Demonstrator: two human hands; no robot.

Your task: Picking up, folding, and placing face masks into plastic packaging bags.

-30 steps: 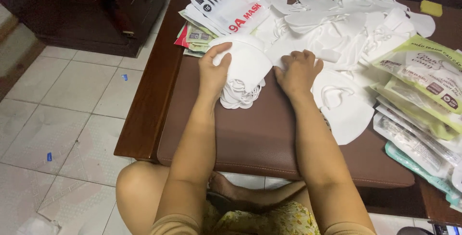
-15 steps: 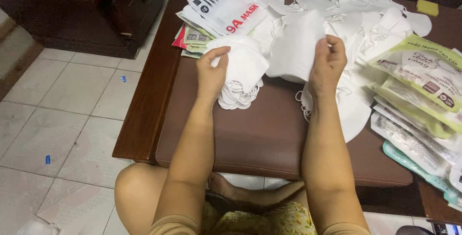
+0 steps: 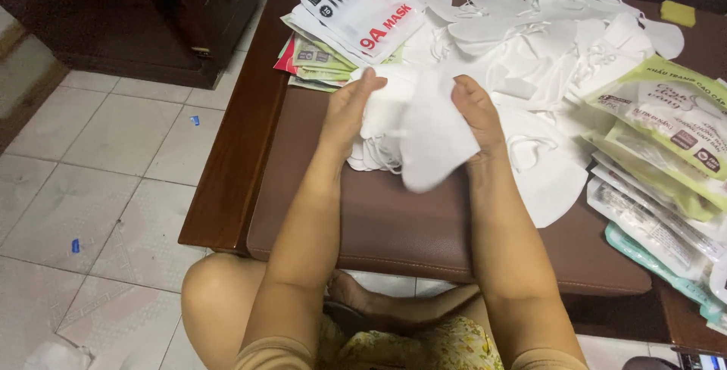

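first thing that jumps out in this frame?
Both hands, left hand and right hand, hold a white mask up at the centre, above a small stack of masks on the brown padded bench. Behind lies a big loose heap of white masks, with green-and-clear packets fanned along the right edge.

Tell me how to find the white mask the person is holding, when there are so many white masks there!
Start at the brown padded bench top in front of the person. Just above its middle, the left hand and right hand meet over a neat stack of masks. The white mask you want is the only one lifted between both hands; the others lie flat on the bench.
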